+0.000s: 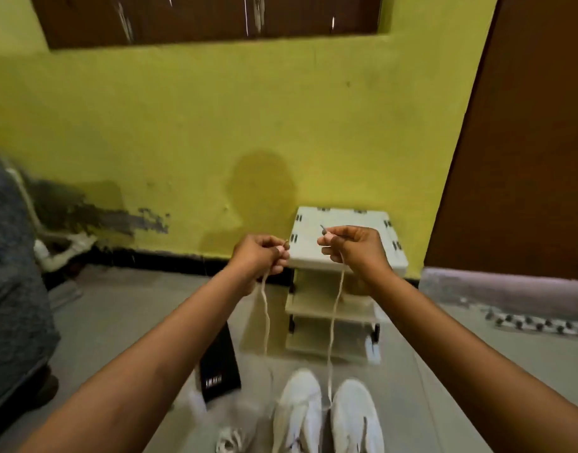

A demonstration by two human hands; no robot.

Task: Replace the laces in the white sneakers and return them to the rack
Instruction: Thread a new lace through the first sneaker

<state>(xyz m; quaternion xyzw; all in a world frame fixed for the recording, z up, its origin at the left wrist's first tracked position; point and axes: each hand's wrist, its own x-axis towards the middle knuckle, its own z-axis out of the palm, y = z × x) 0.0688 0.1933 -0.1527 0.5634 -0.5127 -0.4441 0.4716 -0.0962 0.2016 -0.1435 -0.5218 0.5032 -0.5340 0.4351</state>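
Two white sneakers stand side by side on the floor at the bottom, the left sneaker [297,416] and the right sneaker [356,420], toes pointing away from me. A white lace [334,322] runs up from the shoes in two strands. My left hand [261,256] pinches one end of it and my right hand [353,248] pinches the other, both raised in front of the white shoe rack [343,253]. A bundle of another white lace [230,441] lies on the floor left of the shoes.
The rack stands against the yellow wall [215,125], its shelves bare. A black box [220,371] sits on the floor left of the rack. A brown door [526,142] is at the right, a grey-covered bed [13,289] at the left.
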